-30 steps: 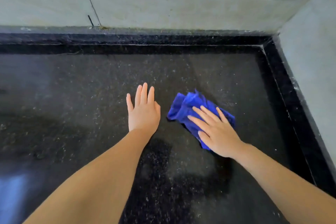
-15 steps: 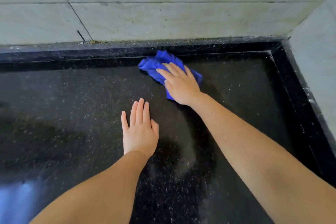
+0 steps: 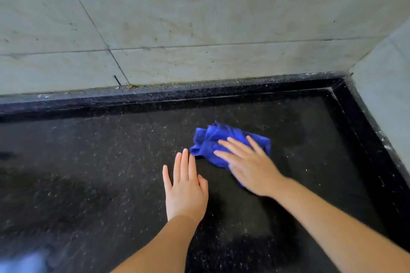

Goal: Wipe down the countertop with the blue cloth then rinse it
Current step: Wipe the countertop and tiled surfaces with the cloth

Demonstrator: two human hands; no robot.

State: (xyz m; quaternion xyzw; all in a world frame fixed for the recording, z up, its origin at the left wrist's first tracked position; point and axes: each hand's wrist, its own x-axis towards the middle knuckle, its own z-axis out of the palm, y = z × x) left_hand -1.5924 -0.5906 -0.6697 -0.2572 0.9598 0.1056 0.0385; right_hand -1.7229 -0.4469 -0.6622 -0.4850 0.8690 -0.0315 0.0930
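Wiping step in hand: right hand [image 3: 250, 173], fingers flat, presses the bunched blue cloth [image 3: 224, 142] on the black countertop [image 3: 111, 162] right of centre, left hand [image 3: 186, 188] flat beside it; next, unwiped areas, rinse outstanding.

No lettering, label, brand mark or number can be read anywhere in this view: none on the blue cloth [image 3: 230, 139], the dark speckled table [image 3: 88, 162], or the pale wall tiles [image 3: 199, 17].

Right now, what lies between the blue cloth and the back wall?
Only bare black countertop and its raised rim separate the blue cloth from the wall, in the head view.
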